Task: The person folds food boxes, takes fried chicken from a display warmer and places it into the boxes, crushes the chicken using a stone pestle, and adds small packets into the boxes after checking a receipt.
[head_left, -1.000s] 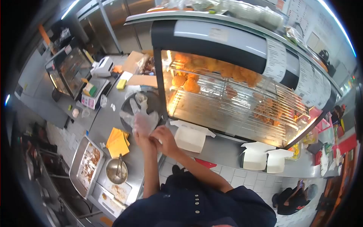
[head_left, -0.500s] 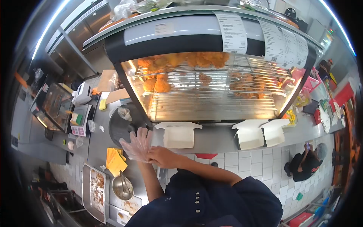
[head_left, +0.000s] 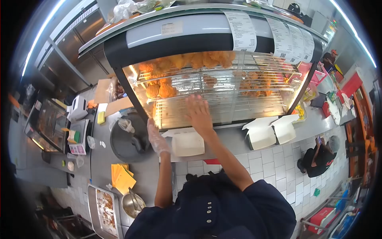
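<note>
My left hand (head_left: 157,139), in a clear plastic glove, is held edge-on with its fingers stretched upward beside the lower left corner of the heated display cabinet (head_left: 167,42). My right hand (head_left: 199,115) is bare, its fingers out flat in front of the cabinet's glass; whether it touches the glass I cannot tell. Neither hand holds anything. Pieces of fried chicken (head_left: 162,88) lie on the wire racks (head_left: 187,105) inside. Below my hands stands an open paper food box (head_left: 188,144), with two more open boxes (head_left: 262,135) farther right on the counter ledge.
A dark round tub (head_left: 123,141) with a plastic bag stands left. Nearer me are yellow paper packets (head_left: 122,178), a metal bowl (head_left: 133,205) with tongs and a crumb-covered tray (head_left: 105,211). A scale (head_left: 78,139) sits far left. A co-worker (head_left: 320,157) is on the right, holding a phone.
My right hand has let go of the glove's cuff and moved up and right to the glass. My gloved left hand has turned edge-on. The view has shifted slightly.
</note>
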`<control>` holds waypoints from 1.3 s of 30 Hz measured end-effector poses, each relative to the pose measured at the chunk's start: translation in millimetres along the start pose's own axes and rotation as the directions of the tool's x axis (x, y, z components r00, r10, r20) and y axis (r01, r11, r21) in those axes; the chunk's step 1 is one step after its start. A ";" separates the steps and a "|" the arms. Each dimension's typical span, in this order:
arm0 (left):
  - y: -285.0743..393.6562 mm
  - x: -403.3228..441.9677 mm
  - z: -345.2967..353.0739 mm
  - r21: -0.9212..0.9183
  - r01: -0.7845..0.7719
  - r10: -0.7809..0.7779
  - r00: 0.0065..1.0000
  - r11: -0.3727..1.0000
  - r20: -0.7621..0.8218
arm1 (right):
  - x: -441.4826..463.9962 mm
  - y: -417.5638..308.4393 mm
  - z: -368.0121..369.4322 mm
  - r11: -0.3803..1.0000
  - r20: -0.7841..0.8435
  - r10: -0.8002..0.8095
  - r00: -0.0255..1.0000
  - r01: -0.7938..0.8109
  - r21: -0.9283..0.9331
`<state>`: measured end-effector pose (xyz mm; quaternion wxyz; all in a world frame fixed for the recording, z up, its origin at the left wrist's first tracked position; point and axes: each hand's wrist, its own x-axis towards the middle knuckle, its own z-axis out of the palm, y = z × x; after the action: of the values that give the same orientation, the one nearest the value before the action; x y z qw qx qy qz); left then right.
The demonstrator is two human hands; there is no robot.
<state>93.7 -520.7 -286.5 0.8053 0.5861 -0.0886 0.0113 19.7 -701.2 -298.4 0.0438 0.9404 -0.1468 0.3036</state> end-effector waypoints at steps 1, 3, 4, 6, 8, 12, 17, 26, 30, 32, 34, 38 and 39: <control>7.6 -3.7 10.9 0.190 -0.016 0.019 1.000 0.982 -0.017 | -2.1 10.0 -4.6 1.000 0.002 0.011 1.000 -0.011 0.000; 5.8 -13.7 27.6 0.380 -0.012 0.024 0.999 0.925 -0.027 | -12.2 35.3 -18.9 0.983 0.070 0.110 0.991 -0.119 0.137; -1.5 -16.3 36.5 0.453 -0.033 0.049 0.999 0.891 -0.024 | -17.1 40.5 -34.3 0.983 0.081 0.114 0.990 -0.124 0.137; -36.5 -14.4 39.9 0.723 -0.073 0.098 0.995 0.687 0.007 | -18.7 52.9 -63.2 0.973 -0.084 0.166 0.983 -0.149 0.174; -99.2 -8.0 36.9 0.617 -0.081 0.090 0.996 0.783 0.016 | -32.0 71.7 -79.8 0.927 -0.111 0.234 0.966 -0.187 0.324; 32.8 -39.5 101.0 0.654 0.449 -0.521 0.848 0.609 -0.097 | -56.2 97.7 -101.7 0.804 -0.155 0.388 0.909 -0.251 0.539; -103.9 -3.5 50.4 0.627 -0.448 0.064 0.842 0.638 0.536 | -71.4 105.1 -108.0 0.801 -0.239 0.444 0.864 -0.263 0.537; -78.9 17.5 152.7 0.391 -0.121 -0.310 0.421 0.912 0.852 | -119.6 161.0 -106.6 0.654 -0.102 0.636 0.765 -0.465 0.598; -65.4 -18.0 164.0 0.387 0.331 -0.497 0.383 0.861 0.779 | -111.9 170.0 -89.6 0.608 -0.066 0.660 0.748 -0.481 0.632; -76.1 -17.7 162.6 0.422 0.225 -0.478 0.418 0.878 0.773 | -105.4 169.2 -80.8 0.575 -0.026 0.673 0.739 -0.501 0.647; -70.9 -16.3 160.1 0.457 0.120 -0.459 0.445 0.881 0.769 | -101.7 163.0 -71.2 0.646 -0.051 0.633 0.772 -0.490 0.585; -81.0 0.2 130.6 0.523 -0.098 -0.387 0.562 0.846 0.731 | -94.6 140.5 -50.1 0.696 -0.070 0.569 0.819 -0.434 0.571; -91.4 11.3 112.7 0.532 -0.184 -0.332 0.603 0.827 0.725 | -92.1 129.2 -45.4 0.705 -0.048 0.543 0.838 -0.425 0.567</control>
<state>101.4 -656.9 -337.4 0.4721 0.7396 -0.4032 -0.2598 -115.9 -793.6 -316.2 -0.2863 0.8039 -0.2936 0.4309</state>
